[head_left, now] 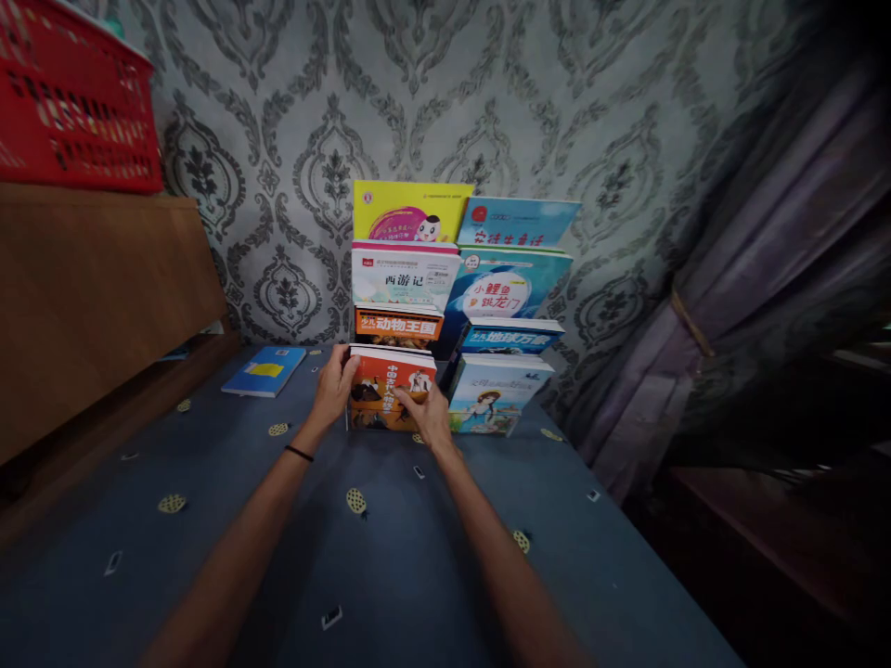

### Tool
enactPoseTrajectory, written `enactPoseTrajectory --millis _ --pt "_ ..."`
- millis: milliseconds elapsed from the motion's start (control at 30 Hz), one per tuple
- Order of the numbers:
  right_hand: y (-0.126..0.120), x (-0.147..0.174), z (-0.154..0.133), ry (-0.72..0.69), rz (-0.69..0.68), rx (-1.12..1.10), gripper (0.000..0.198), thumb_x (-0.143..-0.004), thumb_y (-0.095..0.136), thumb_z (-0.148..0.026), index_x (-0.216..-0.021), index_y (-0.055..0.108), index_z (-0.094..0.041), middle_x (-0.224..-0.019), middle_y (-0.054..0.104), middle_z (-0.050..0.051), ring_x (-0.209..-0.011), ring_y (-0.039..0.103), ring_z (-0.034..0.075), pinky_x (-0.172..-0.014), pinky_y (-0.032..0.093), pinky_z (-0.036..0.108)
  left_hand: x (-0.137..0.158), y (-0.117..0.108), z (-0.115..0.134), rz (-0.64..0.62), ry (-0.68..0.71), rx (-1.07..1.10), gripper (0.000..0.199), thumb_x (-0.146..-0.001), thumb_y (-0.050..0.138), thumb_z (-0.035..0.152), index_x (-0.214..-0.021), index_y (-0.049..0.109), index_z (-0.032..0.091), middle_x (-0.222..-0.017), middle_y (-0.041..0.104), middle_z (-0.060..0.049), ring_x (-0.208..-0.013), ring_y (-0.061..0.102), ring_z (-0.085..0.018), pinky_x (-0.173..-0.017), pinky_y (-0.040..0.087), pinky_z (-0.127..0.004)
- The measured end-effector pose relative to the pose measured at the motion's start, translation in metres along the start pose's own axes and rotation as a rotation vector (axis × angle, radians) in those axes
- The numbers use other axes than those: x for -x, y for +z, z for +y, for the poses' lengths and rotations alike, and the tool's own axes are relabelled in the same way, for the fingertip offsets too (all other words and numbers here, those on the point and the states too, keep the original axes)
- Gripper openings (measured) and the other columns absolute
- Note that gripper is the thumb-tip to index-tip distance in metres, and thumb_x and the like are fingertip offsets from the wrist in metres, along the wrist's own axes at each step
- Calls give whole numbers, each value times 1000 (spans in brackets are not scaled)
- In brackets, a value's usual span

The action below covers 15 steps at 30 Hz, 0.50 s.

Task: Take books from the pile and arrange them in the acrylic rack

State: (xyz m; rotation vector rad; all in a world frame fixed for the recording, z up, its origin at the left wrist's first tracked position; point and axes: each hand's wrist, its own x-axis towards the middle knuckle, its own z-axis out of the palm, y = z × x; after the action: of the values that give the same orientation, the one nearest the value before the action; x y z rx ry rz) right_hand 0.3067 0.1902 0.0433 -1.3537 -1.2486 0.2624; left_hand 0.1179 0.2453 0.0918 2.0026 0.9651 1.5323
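An orange-red book stands upright in the front left place of a tiered group of books. My left hand grips its left edge, thumb on the front cover and fingers around the side. My right hand holds it at the right, the thumb lying across the cover. Right behind it rises an orange book, with a white book and a yellow book farther back. Beside my right hand stands a pale blue book with a figure in a hat on its cover.
More blue books rise in the right column. A blue book lies flat at the left on the dark blue cloth. A wooden cabinet with a red basket stands at left, a purple curtain at right. Patterned wallpaper is behind.
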Motion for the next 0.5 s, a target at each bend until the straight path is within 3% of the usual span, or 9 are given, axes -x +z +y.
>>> enactPoseTrajectory --millis 233,333,500 --pt "-7 -4 -1 -29 -57 56 44 -79 69 -58 -102 66 -20 -105 76 11 -96 72 27 -84 55 37 -4 -3 -3 -60 4 107 29 -96 44 45 -106 55 20 -104 69 -6 -99 63 -20 -88 50 -31" --pt "-5 -3 2 -49 -45 88 44 -81 69 -55 -106 65 -19 -105 76 12 -96 71 27 -85 54 38 -2 -5 -2 -74 32 112 31 -97 44 44 -114 54 20 -110 68 -8 -103 64 -21 -90 51 -33" --pt "3 2 8 -94 44 148 42 -81 70 -53 -104 64 -18 -101 73 13 -93 69 28 -84 54 39 6 -7 21 78 268 -292 36 -100 48 35 -131 51 19 -125 60 -13 -118 56 -26 -102 45 -42"
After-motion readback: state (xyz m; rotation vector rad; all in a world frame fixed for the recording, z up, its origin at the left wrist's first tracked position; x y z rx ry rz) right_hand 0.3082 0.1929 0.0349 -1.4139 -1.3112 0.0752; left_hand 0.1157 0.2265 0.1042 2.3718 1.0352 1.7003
